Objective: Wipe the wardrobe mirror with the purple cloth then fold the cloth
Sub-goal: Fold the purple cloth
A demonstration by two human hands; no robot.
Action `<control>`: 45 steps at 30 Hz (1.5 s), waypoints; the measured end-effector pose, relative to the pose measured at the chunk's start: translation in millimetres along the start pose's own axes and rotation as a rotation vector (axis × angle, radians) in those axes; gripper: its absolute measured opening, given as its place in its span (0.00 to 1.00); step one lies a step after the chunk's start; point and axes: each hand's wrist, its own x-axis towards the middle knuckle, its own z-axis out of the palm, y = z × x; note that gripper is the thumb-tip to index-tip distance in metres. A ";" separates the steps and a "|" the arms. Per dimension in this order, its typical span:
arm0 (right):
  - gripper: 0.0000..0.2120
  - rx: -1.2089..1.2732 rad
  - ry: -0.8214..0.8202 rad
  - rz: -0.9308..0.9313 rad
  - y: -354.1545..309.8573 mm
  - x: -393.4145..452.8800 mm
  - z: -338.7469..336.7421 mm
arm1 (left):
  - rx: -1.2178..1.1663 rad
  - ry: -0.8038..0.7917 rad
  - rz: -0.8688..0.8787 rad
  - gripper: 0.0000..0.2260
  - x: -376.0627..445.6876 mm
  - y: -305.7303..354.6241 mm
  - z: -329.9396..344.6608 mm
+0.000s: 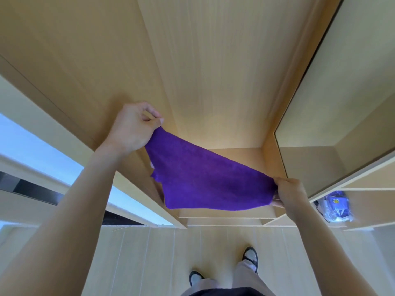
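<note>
Head view: both hands pinch the purple cloth [205, 178] in the air before the open wardrobe, left hand [132, 127] high, right hand [290, 195] low beside the mirror door [333, 99]. Looks like the folding step; next, I'd say, bring the two held ends together evenly.

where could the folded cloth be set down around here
Bare room: the pale wood wardrobe floor behind the purple cloth, bordered by the back panel and the mirrored door. The light plank floor left of the shoes is bare too. Crowded: the low right shelf, taken partly by a blue plastic-wrapped packet.
</note>
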 end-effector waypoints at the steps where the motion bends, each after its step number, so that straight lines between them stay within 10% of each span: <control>1: 0.10 0.109 -0.031 0.019 -0.9 -5.2 0.8 | 0.107 -0.023 0.004 0.06 1.5 -4.2 2.4; 12: 0.02 0.218 0.012 -0.397 -56.1 -75.2 -25.4 | 0.142 -0.301 -0.104 0.20 12.8 5.8 19.2; 17: 0.40 0.032 -0.009 -0.457 -65.2 -82.2 -42.5 | 0.375 -0.521 -0.045 0.31 15.9 19.2 14.6; 20: 0.33 -0.211 -0.136 -0.530 -68.8 -85.6 -48.4 | 0.574 -0.646 0.040 0.28 16.1 17.6 17.8; 27: 0.08 -0.706 0.201 -0.724 -74.3 -87.5 -47.2 | 0.673 -0.487 0.233 0.03 24.4 3.2 28.2; 32: 0.05 -0.860 0.186 -0.833 -83.4 -96.5 -63.7 | 0.424 -0.406 0.253 0.05 7.4 -2.8 24.2; 41: 0.05 -0.294 0.044 -0.728 -97.7 -85.5 -96.2 | -0.703 -0.322 -0.188 0.06 -33.5 -20.0 29.0; 45: 0.10 -0.311 -0.004 -0.606 -100.2 -57.7 -81.6 | -0.688 -0.241 -0.390 0.14 -25.2 -37.8 55.9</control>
